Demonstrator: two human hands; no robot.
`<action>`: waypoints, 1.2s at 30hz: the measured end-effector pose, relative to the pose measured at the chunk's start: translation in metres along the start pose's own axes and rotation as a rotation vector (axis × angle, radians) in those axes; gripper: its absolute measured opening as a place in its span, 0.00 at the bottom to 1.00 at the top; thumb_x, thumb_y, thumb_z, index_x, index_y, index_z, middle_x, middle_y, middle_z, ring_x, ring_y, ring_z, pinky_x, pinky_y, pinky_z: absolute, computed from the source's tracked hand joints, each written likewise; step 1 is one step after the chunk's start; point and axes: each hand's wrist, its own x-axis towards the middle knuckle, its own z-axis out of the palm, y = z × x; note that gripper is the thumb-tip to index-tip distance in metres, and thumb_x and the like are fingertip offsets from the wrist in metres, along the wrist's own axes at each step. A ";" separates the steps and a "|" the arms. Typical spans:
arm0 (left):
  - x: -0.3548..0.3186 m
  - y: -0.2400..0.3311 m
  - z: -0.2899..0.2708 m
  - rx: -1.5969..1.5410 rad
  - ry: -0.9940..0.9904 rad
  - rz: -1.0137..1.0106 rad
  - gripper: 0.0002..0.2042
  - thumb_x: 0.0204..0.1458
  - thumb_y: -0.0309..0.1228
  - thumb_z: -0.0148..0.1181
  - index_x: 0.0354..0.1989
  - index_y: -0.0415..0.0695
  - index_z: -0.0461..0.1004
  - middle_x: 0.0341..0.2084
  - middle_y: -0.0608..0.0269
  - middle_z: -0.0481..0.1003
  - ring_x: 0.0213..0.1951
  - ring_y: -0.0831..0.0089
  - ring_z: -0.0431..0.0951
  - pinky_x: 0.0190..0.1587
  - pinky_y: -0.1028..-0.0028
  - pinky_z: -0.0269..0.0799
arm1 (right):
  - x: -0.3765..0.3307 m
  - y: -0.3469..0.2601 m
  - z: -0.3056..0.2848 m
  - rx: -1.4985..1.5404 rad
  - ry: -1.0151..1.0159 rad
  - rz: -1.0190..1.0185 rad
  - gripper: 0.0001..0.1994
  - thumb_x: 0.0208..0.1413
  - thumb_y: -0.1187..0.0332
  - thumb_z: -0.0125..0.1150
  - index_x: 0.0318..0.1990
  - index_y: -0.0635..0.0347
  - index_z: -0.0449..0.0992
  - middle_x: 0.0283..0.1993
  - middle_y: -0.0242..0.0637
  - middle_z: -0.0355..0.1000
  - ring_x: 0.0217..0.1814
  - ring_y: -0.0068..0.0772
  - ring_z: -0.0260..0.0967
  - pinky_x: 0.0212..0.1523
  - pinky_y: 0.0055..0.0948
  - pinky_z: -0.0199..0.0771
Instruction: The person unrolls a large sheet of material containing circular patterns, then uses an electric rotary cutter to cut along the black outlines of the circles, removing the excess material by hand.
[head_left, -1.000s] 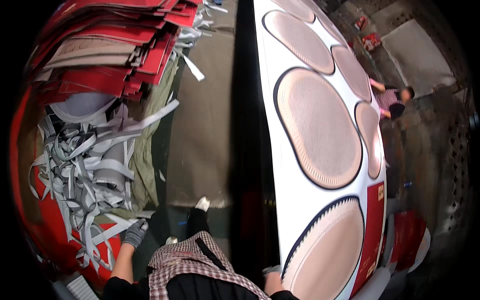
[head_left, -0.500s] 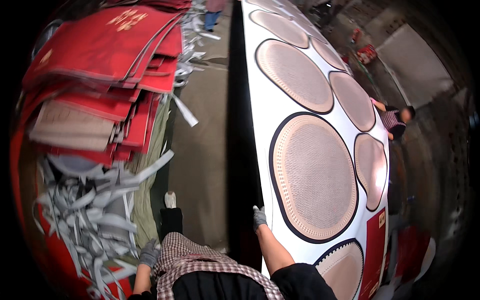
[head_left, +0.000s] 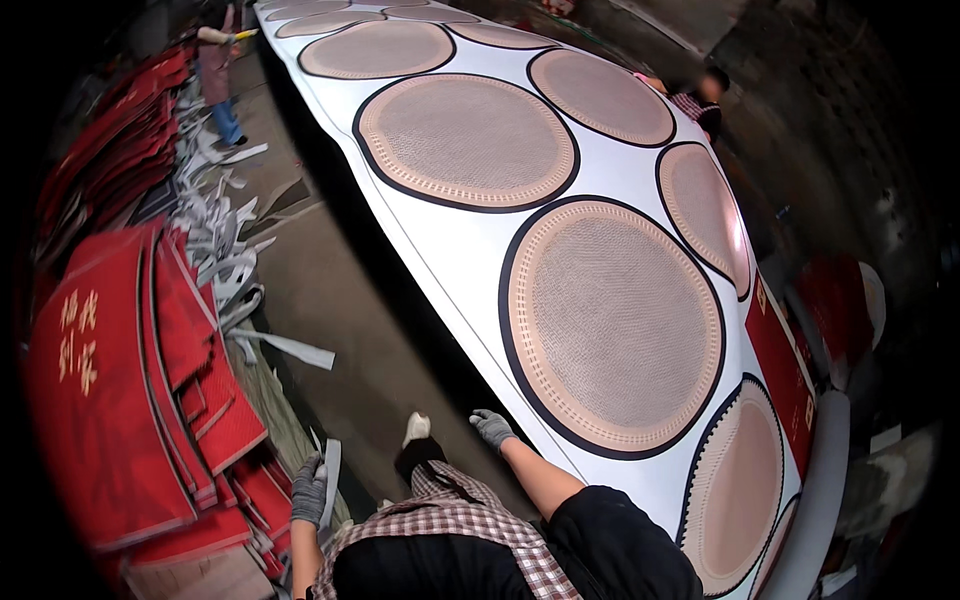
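Note:
A long white sheet (head_left: 470, 245) printed with several round tan mats runs from the lower right to the top of the view. My right hand (head_left: 492, 428), in a grey glove, rests on the sheet's near edge, fingers curled on it. My left hand (head_left: 309, 491), also gloved, hangs lower at my side next to a grey trimmed strip (head_left: 331, 470); whether it grips the strip is unclear. A stack of red mats (head_left: 120, 400) lies just left of that hand.
Grey offcut strips (head_left: 225, 250) litter the floor beside the red stacks. A person (head_left: 222, 75) stands at the far end of the sheet, another person (head_left: 700, 95) at its right side. A grey roller (head_left: 815, 500) lies at the lower right.
The view has swung right and along the sheet. My right hand stays at the sheet's near edge, and my left hand has come away from the grey strips pile.

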 end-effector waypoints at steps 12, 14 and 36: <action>0.304 0.083 0.030 0.027 -0.332 0.142 0.18 0.55 0.30 0.53 0.53 0.37 0.68 0.48 0.52 0.73 0.50 0.67 0.71 0.55 0.71 0.63 | 0.194 -0.132 -0.084 0.128 0.141 -0.002 0.19 0.53 0.57 0.53 0.48 0.60 0.74 0.48 0.46 0.73 0.52 0.44 0.68 0.54 0.34 0.64; 0.357 0.074 0.026 0.102 -0.378 0.119 0.17 0.54 0.30 0.54 0.52 0.38 0.70 0.46 0.53 0.74 0.50 0.67 0.72 0.54 0.72 0.64 | 0.206 -0.149 -0.079 0.179 0.220 -0.010 0.19 0.54 0.56 0.53 0.48 0.59 0.74 0.47 0.45 0.73 0.52 0.42 0.68 0.54 0.34 0.64; 0.488 0.250 0.101 0.584 -1.095 0.617 0.21 0.55 0.41 0.49 0.54 0.43 0.68 0.52 0.49 0.69 0.55 0.56 0.67 0.57 0.67 0.60 | 0.132 -0.033 0.074 0.725 0.787 0.453 0.08 0.52 0.60 0.58 0.32 0.54 0.77 0.25 0.28 0.71 0.23 0.26 0.63 0.25 0.30 0.64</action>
